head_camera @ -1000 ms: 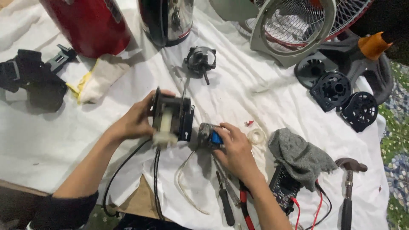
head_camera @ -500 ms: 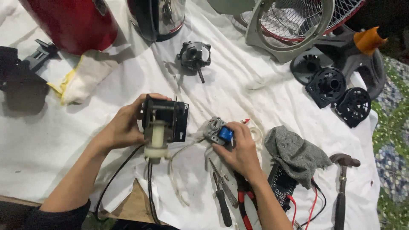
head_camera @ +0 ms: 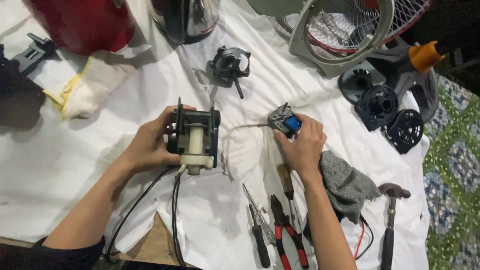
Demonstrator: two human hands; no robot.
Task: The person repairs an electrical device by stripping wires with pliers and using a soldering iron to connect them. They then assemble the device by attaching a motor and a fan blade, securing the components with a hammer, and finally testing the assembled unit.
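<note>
Fingers [head_camera: 172,116] of the left hand [head_camera: 150,145] are wrapped around the black motor frame [head_camera: 195,137], clenched on its left side with the thumb over the top edge; fingers [head_camera: 300,121] of the right hand [head_camera: 302,147] pinch a small grey motor with a blue part [head_camera: 285,121], held just above the white cloth [head_camera: 75,190] that covers the tabletop.

Taking the motor frame as the landmark: the cloth spreads under it in every direction. Far up and to the right of it stands the grey fan guard [head_camera: 345,30] with its wire grille, and up and to the left sits a red rounded housing [head_camera: 82,22], with a dark shiny appliance body [head_camera: 187,17] straight above. Well to the right lie three black round fan parts [head_camera: 382,107], beside an orange cap [head_camera: 424,56]. Left of the frame rests a white and yellow glove [head_camera: 85,87]. Right and below, past the right hand, lies a grey rag [head_camera: 347,185], then a hammer [head_camera: 390,220]. Above the frame, near it, is a small black motor with a shaft [head_camera: 230,65]. Below and right lie red-handled pliers [head_camera: 287,232] and a black-handled screwdriver [head_camera: 260,240]. Black cables [head_camera: 175,210] run down from the frame's underside, and a thin white wire [head_camera: 240,127] curves from beside the frame toward the small motor.
</note>
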